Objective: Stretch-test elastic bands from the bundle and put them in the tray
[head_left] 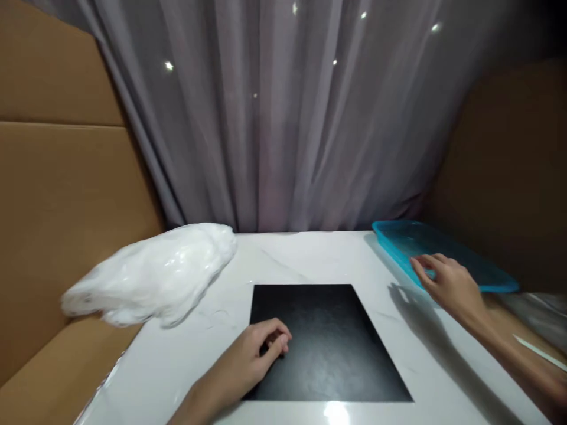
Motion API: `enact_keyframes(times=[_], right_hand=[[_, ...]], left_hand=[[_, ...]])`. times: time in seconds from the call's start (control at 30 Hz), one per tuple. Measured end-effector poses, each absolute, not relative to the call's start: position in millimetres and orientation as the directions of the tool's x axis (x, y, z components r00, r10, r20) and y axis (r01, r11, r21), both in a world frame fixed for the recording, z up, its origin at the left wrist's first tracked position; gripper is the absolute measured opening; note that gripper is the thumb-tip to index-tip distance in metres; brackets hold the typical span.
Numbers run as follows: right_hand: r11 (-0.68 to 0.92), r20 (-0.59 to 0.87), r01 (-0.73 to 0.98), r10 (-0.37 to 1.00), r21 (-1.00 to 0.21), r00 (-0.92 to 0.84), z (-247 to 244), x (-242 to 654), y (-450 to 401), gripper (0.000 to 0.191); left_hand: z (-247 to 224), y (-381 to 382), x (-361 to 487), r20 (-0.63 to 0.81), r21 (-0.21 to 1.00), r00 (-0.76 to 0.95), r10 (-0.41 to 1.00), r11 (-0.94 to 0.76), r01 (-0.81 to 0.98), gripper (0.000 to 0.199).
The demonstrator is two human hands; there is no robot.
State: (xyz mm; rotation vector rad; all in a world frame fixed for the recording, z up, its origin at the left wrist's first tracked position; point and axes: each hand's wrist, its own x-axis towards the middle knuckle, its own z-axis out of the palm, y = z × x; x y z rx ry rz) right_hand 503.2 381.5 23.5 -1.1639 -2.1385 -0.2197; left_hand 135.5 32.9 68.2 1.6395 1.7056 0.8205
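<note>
A black square mat (328,342) lies on the white marbled table. My left hand (261,351) rests over the mat's left edge with curled fingers, thumb close to the fingertips; whatever might be inside is hidden. Raised above the table at the right, my right hand (447,283) is in front of the near side of a blue see-through tray (394,251). Its thumb and index finger bend toward each other in a pinch. Anything between those fingertips is too small to make out. The right hand and forearm cast a shadow on the table.
A bundle of white plastic film or bags (155,274) sits at the table's left edge. Cardboard walls (57,206) stand on both sides, and a grey curtain (283,147) hangs behind. A thin pale strip (538,351) shows beside my right forearm.
</note>
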Motion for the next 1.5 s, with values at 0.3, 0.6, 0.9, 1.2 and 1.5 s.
enact_keyframes(times=[0.3, 0.6, 0.9, 1.2, 1.5], right_hand=[[0.908, 0.694, 0.418, 0.319, -0.028, -0.646, -13.7, 397.9, 225.6, 0.015], [0.881, 0.666, 0.458, 0.413, -0.12, -0.621, -20.9, 406.5, 231.5, 0.011], [0.88, 0.642, 0.418, 0.458, -0.226, -0.615, -24.7, 402.5, 219.5, 0.01], [0.736, 0.437, 0.029, 0.433, -0.677, -0.788, 44.4, 339.0, 152.1, 0.018], [0.538, 0.452, -0.058, 0.638, -0.841, -0.623, 9.9, 319.9, 108.1, 0.029]], left_hand=[[67.6, -1.4, 3.0, 0.226, 0.412, -0.232, 0.946, 0.123, 0.903, 0.03], [27.4, -10.6, -10.8, 0.304, 0.207, -0.131, 0.944, 0.069, 0.976, 0.034], [34.5, -9.8, -13.6, 0.254, 0.371, -0.229, 0.94, 0.124, 0.92, 0.025], [62.1, -2.7, 70.3, -0.097, 0.981, -0.234, 0.967, 0.053, -0.184, 0.024], [60.8, -2.1, 129.4, -0.216, 0.645, 0.047, 0.975, 0.179, -0.743, 0.024]])
